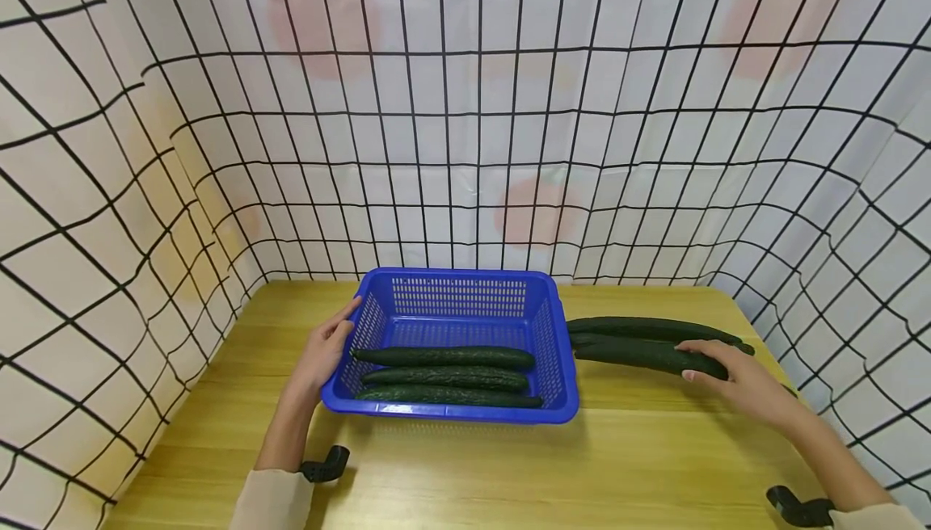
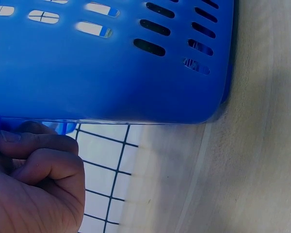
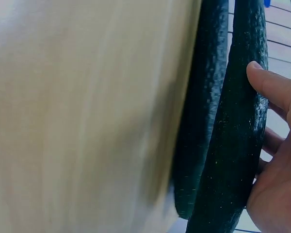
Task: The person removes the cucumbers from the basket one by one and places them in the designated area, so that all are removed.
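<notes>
On the table stands a blue plastic basket [image 1: 465, 411] with slotted walls. Three dark green cucumbers lie side by side in its near half, the middle one [image 1: 445, 379] between the other two. My left hand [image 1: 325, 352] grips the basket's left rim; in the left wrist view its fingers are bent beside the blue wall [image 2: 111, 82]. Right of the basket, my right hand [image 1: 749, 380] holds a cucumber [image 1: 633, 352] near its right end. The right wrist view has the thumb on one side of this cucumber [image 3: 233, 131], fingers partly hidden behind it.
Another cucumber [image 1: 655, 325] lies just behind the held one. A small dark green tip [image 1: 789, 390] shows beside the right wrist. Black wire grid [image 1: 478, 162] over pale sheeting surrounds the wooden table [image 1: 436, 473] at the back and sides.
</notes>
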A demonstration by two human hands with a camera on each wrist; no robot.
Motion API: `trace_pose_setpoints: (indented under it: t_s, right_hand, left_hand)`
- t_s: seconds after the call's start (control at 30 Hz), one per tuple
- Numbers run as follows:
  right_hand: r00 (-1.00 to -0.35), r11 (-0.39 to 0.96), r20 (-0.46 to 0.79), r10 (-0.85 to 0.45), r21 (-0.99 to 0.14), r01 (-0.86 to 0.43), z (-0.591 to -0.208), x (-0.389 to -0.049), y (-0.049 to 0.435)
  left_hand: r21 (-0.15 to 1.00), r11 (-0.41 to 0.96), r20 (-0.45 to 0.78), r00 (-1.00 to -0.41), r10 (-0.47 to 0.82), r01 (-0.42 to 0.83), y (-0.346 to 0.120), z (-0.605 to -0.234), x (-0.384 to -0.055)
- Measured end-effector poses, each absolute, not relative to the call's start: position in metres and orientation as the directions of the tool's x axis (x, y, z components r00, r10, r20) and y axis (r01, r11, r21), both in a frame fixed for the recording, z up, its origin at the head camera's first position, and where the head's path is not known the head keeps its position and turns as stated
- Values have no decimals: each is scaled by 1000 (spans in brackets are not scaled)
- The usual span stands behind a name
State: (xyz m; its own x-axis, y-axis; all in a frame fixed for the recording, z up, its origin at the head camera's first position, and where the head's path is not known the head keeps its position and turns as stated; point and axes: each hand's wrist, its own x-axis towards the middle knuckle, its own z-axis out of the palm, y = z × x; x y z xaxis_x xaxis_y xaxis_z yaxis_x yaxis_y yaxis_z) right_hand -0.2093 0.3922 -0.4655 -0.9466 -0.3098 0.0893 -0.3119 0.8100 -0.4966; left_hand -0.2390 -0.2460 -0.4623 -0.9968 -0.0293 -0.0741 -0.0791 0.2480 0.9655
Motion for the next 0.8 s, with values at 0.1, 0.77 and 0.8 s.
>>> trace_pose_setpoints:
  t_s: [0.1, 0.77, 0.8]
  right_hand:
    - [-945, 807, 102, -311, -496, -320, -475, -211, 394]
    - [-890, 776, 268, -368, -439, -453, -505, -224, 388]
    - [-888, 775, 272, -371, -436, -457, -505, -224, 387]
  left_hand:
    - [965, 250, -78, -997, -29, -83, -246, -462, -239]
    - [964, 252, -77, -997, -18, -79, -247, -463, -239]
    - [963, 259, -74, -997, -18, -77, -247, -463, -239]
